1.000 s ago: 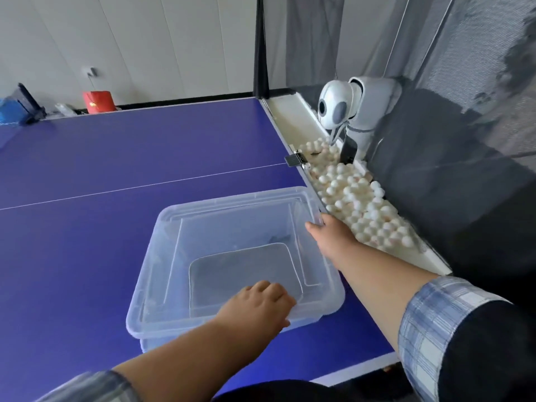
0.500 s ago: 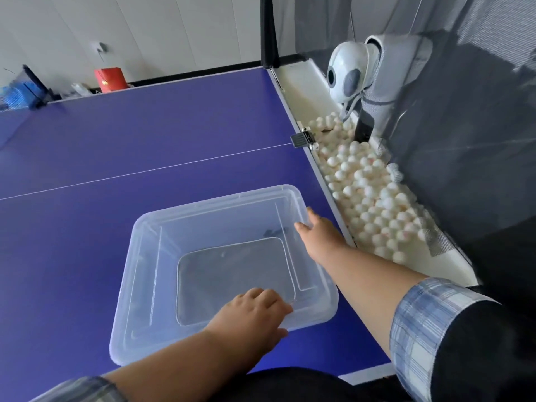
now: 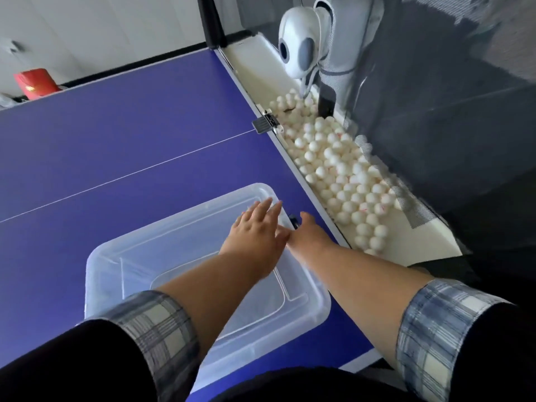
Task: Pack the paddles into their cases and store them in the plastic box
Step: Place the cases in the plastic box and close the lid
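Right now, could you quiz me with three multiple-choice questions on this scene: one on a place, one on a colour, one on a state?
1. Where do the white table-tennis balls lie?
A. in the box
B. in the white trough beside the table
C. on the floor

2. What colour is the table top?
A. green
B. red
C. blue-purple

3. What does the clear plastic box hold?
A. nothing
B. paddles
C. balls

Key: B, the balls fill the trough along the table's edge; C, the surface is blue-purple; A, its bottom shows bare.
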Tool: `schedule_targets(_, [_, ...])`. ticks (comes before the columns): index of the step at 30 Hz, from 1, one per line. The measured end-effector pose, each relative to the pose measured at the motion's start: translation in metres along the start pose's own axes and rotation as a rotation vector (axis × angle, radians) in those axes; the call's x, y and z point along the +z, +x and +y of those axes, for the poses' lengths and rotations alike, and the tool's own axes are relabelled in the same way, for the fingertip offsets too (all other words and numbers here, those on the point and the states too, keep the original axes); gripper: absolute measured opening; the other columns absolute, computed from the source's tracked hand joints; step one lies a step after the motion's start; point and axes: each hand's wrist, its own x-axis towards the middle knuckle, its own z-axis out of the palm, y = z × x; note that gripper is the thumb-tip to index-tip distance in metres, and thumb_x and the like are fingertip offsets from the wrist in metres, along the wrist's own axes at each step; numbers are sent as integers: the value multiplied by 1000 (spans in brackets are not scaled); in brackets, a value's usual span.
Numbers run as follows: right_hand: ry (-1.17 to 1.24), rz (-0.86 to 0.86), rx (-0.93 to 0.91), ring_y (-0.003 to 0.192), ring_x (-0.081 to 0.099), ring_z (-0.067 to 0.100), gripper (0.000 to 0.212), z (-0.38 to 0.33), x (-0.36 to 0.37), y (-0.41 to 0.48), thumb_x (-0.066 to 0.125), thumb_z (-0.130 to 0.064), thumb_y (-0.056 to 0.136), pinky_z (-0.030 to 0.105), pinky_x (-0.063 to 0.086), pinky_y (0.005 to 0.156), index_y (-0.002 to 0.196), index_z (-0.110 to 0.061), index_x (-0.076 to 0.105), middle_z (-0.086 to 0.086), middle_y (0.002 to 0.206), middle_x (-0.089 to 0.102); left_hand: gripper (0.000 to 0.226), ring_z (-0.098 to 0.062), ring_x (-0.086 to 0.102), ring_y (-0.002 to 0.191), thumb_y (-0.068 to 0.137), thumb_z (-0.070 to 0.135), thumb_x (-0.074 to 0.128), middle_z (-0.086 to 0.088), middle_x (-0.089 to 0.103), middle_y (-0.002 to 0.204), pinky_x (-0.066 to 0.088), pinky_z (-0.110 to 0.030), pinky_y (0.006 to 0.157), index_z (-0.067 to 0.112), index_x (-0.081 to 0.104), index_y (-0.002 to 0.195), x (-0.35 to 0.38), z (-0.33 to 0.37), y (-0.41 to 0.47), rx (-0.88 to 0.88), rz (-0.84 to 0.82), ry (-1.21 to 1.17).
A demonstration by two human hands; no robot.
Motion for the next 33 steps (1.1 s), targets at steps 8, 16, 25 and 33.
schedule_targets(8, [-130,-140,143,81,61,19,86,9,-18,-24,61,-79,63,32,47,66,123,-19,51,0,97,63,66,-10,-16,148,95,56,-5,7,-5,164,-12,-33,119,30,0,156,30,-18,5,70,27,87])
schedule_targets(16, [-175,157,-107,84,66,22,62,16,-5,-46,74,-57,79,32,51,65,116,-13,51,6,104,64,71,-22,0,151,101,24,45,-2,5,165,8,-37,120,28,0,156,19,-2,-8,163,88,119])
schedule_targets(25, [-338,301,-412,143,40,21,89,41,19,-66,72,-43,87,37,41,111,155,-17,21,5,157,37,95,-14,1,151,85,40,72,12,6,164,21,-35,119,36,8,155,24,-4,-4,259,19,221])
schedule_targets(33, [-387,408,-458,140,43,20,96,44,23,-65,71,-45,87,41,44,106,158,-18,12,5,155,41,84,-26,29,145,69,37,85,0,45,150,17,-41,121,24,49,143,27,-2,-4,300,177,187])
